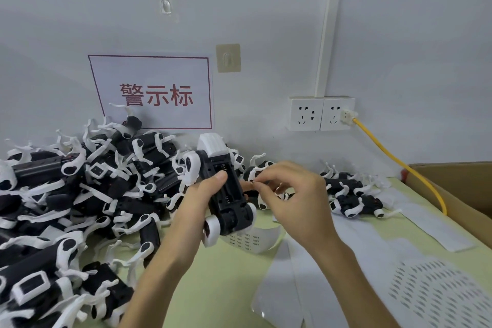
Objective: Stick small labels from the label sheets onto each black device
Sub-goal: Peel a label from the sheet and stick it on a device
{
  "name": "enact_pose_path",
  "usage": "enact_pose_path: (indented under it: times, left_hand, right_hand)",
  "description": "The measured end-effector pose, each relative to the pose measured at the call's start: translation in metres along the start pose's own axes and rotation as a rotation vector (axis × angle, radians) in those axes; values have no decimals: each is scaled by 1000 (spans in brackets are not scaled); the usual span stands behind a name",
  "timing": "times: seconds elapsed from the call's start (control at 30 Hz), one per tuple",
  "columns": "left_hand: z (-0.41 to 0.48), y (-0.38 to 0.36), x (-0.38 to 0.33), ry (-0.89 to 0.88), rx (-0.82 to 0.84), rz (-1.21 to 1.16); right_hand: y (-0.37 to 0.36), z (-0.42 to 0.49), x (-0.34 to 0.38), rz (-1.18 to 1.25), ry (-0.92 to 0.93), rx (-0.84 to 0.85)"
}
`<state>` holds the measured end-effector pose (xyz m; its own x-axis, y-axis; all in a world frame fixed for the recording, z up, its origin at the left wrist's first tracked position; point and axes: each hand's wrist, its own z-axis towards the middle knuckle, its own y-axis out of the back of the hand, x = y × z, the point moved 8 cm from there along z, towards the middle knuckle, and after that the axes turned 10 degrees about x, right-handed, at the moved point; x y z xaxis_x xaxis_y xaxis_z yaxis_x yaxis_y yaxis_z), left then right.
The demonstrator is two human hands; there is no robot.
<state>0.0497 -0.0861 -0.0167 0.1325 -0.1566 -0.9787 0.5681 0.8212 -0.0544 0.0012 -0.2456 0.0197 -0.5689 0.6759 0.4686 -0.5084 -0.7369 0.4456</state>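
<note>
My left hand grips a black device with white legs and a white head, belly up, its open battery bay facing me. My left thumb rests on the bay's edge. My right hand hovers just right of the device with thumb and forefinger pinched on a tiny label, too small to read. A curled label sheet with rows of small labels lies on the pale green table right under the device. A big pile of black devices fills the left side.
A few more devices lie at the back right. Peeled white backing strips and a used sheet cover the right of the table. A cardboard box stands at the right edge. A yellow cable runs from the wall sockets.
</note>
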Motion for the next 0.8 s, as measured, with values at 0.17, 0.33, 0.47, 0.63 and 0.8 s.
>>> enact_pose_path:
  times: [0.17,0.33,0.47,0.63,0.8]
  left_hand:
    - [1,8,-1,-4,-86,30]
    - [1,24,1,-99,-215,-220]
    - [3,19,8,-114,-217,-410]
    - [6,7,1,-163,-80,-401]
    - [8,-2,-4,-188,83,-502]
  right_hand:
    - [18,-2,11,34,53,-201]
    - [17,0,-4,454,-215,-157]
    - [-11,1,1,523,-268,144]
    - [-25,-3,4,457,-271,192]
    - [-20,-2,3,542,-270,228]
